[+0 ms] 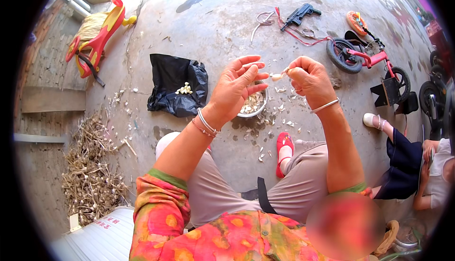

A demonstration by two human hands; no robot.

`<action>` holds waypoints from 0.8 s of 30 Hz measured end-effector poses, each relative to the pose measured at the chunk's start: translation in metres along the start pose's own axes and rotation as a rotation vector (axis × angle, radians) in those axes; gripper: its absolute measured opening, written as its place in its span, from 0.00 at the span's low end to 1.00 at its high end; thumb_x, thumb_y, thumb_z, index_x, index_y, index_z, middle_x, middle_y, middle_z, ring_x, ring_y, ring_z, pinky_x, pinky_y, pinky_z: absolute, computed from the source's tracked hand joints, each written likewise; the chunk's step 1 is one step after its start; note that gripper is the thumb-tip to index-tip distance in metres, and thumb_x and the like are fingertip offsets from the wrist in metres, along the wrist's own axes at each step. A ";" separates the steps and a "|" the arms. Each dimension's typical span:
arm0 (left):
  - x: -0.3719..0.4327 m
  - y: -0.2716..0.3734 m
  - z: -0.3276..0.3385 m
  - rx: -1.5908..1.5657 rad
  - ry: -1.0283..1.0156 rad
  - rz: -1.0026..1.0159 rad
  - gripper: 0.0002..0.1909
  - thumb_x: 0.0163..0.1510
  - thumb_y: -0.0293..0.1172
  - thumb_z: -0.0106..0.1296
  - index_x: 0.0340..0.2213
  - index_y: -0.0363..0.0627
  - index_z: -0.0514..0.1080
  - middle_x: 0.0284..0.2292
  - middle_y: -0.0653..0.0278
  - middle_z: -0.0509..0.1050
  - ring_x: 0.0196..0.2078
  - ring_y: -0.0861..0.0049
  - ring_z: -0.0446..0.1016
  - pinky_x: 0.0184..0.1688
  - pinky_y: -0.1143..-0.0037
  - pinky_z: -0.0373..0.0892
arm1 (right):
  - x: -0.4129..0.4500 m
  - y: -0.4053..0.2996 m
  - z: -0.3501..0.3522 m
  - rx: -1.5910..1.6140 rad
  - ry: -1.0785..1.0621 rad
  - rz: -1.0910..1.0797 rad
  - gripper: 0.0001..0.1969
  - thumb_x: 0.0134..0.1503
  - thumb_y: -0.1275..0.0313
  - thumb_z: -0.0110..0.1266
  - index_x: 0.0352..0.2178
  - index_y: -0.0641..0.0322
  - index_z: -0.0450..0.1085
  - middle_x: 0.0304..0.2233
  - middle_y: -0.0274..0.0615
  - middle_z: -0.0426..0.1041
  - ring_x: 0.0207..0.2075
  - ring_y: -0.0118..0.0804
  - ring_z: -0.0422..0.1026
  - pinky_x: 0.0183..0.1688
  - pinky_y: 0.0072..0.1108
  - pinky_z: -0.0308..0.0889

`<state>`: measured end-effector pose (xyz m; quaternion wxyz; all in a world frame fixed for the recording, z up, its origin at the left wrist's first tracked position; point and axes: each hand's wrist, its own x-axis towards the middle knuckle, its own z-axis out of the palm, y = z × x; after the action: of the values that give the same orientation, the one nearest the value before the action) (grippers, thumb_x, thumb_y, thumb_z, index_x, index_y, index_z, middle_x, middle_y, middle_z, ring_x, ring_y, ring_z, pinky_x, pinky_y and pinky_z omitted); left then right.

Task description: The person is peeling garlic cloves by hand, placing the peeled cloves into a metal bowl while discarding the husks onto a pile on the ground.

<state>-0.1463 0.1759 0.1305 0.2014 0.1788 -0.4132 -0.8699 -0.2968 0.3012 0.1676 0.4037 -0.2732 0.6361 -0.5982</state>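
Note:
My right hand (pixel 308 78) pinches a garlic clove (pixel 277 77) by its loose, papery skin. The clove points towards my left hand (pixel 240 83), whose fingers are spread; nothing shows in its grip. Below my left hand, partly covered by it, stands a round metal bowl (pixel 266 108) of garlic cloves (pixel 251 104) in their skins. To the left, a black plastic bag (pixel 167 70) lies spread on the ground with several peeled cloves (pixel 184 89) on it. Bits of garlic skin (pixel 280 107) are strewn on the concrete around the bowl.
A heap of dried garlic bulbs with stalks (pixel 93 172) lies at the left, below a red and yellow ride-on toy (pixel 101 40). Scissors (pixel 263 21), a toy gun (pixel 300 15) and a pink balance bike (pixel 369 59) lie at the upper right. A person (pixel 405 161) sits at the right.

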 end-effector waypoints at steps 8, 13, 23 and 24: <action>-0.005 -0.007 0.011 -0.071 -0.229 -0.132 0.20 0.54 0.29 0.49 0.48 0.39 0.60 0.40 0.58 0.69 0.43 0.74 0.70 0.45 0.76 0.68 | -0.003 -0.003 0.013 0.087 -0.121 0.074 0.01 0.50 0.75 0.49 0.25 0.59 0.65 0.17 0.26 0.62 0.16 0.14 0.56 0.16 0.09 0.49; -0.001 -0.011 0.002 -0.058 -0.190 -0.069 0.12 0.54 0.27 0.50 0.40 0.40 0.64 0.35 0.62 0.72 0.37 0.80 0.71 0.41 0.80 0.68 | 0.000 -0.002 0.006 0.135 -0.113 0.079 0.01 0.50 0.75 0.48 0.25 0.59 0.65 0.17 0.26 0.61 0.16 0.14 0.56 0.15 0.09 0.49; 0.002 -0.008 -0.011 -0.053 -0.127 -0.002 0.08 0.55 0.28 0.49 0.36 0.42 0.65 0.33 0.62 0.72 0.34 0.80 0.71 0.37 0.81 0.69 | 0.005 -0.003 -0.003 0.151 0.004 0.038 0.00 0.49 0.76 0.48 0.25 0.60 0.65 0.16 0.26 0.60 0.15 0.15 0.56 0.15 0.09 0.48; 0.002 -0.005 -0.009 -0.053 -0.126 -0.001 0.08 0.55 0.28 0.49 0.36 0.42 0.65 0.33 0.62 0.72 0.34 0.80 0.71 0.37 0.81 0.69 | 0.007 -0.003 -0.009 0.129 0.052 0.010 0.01 0.48 0.76 0.48 0.25 0.61 0.65 0.16 0.25 0.60 0.15 0.15 0.55 0.16 0.10 0.48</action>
<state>-0.1443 0.1721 0.1204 0.1790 0.1184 -0.4019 -0.8902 -0.3090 0.2998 0.1692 0.4068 -0.2275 0.6080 -0.6427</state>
